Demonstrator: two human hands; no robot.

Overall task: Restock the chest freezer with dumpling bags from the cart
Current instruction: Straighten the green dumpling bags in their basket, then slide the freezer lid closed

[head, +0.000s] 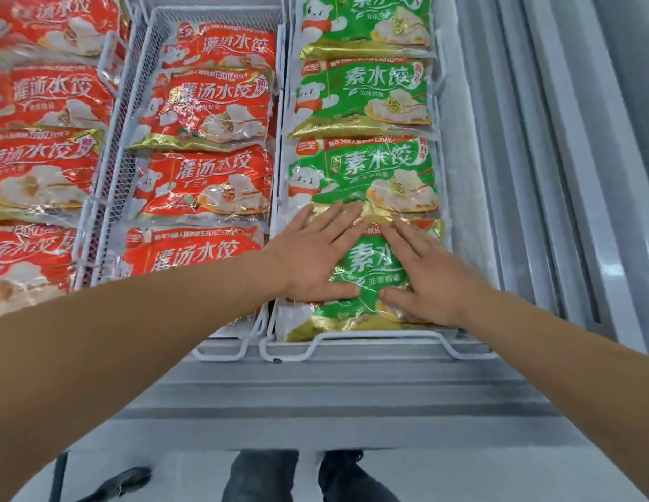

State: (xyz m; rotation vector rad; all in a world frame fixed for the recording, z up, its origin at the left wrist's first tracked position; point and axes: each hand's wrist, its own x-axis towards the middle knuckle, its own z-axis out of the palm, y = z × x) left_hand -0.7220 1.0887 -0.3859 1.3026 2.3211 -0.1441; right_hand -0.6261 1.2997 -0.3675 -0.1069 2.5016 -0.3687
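Two bare arms reach up from the bottom of the frame, over the grey freezer edge [315, 400]. In the right-hand white wire basket [352, 344], four shiny green plastic dumpling bags lie in a row going up the frame. To the left are wire baskets of red dumpling bags [203, 182]. The left hand [315, 255] and right hand [428, 280] lie flat, fingers straight and spread, pressing on the nearest green dumpling bag [366, 284]. They grip nothing. The bag looks slippery and lumpy, probably hard and a bit heavy. Holding it by both side edges seems safest. No cart shows.
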